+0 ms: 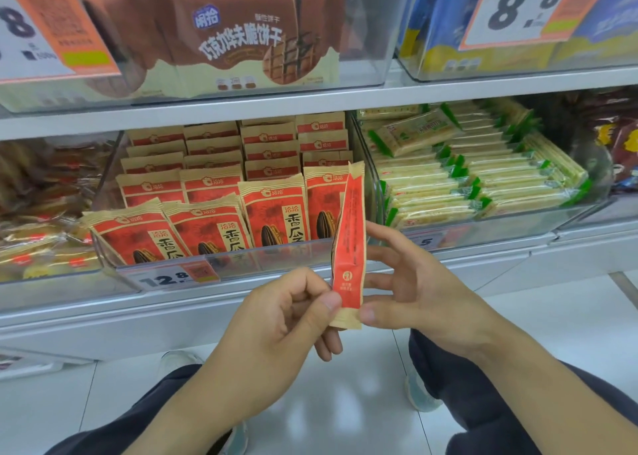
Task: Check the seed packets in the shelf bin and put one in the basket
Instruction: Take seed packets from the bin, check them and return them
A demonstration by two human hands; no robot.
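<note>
A red and tan seed packet [349, 244] stands upright and edge-on in front of the shelf, held at its lower end. My left hand [286, 320] pinches its bottom left corner between thumb and fingers. My right hand [411, 282] holds its right side, thumb at the bottom corner and fingers spread behind it. Behind it, the clear shelf bin [276, 259] holds several rows of the same red seed packets [269, 209] standing upright. No basket is in view.
A clear bin of green and cream biscuit packs [483, 175] sits to the right, wrapped snacks [41, 213] to the left. Above are brown wafer bags [241, 33] and price cards. A price tag [172, 278] reads 12.8. My knees and shoes show over the white tiled floor [362, 403].
</note>
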